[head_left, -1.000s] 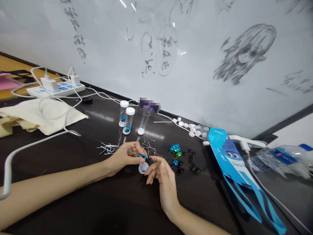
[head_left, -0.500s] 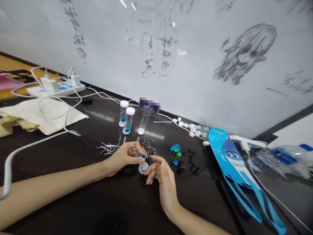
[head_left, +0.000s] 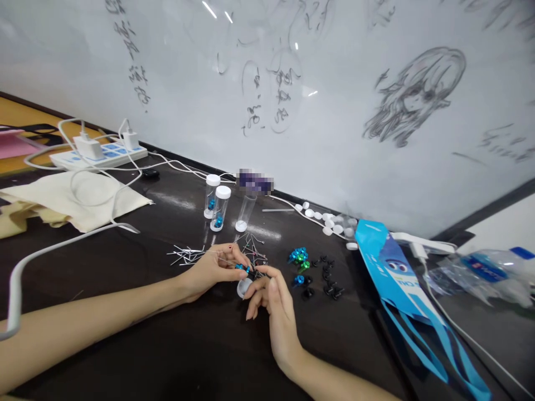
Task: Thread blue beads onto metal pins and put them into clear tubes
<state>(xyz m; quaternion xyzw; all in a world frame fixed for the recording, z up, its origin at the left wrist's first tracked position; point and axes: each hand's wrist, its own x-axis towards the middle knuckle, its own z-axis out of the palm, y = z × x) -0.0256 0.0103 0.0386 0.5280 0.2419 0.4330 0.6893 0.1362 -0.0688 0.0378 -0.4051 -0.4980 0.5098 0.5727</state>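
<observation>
The left hand [head_left: 219, 266] had its thumb and fingers pinched on a small blue piece [head_left: 241, 267] at the centre of the frame, slightly below the middle; a black piece [head_left: 252, 273] sat just beside it, near the right hand's [head_left: 279, 317] extended index finger, though whether that hand gripped anything could not be told; a white cup [head_left: 243, 288] showed just below the fingers; thin metal rods [head_left: 184, 255] lay left of centre; blue and green pieces [head_left: 298, 256] and black ones [head_left: 330, 287] lay right of centre; capped tubes [head_left: 219, 209] holding blue pieces stood above the hands; a blue bag [head_left: 387, 267] lay at the right, a power strip [head_left: 111, 155] at the left.
</observation>
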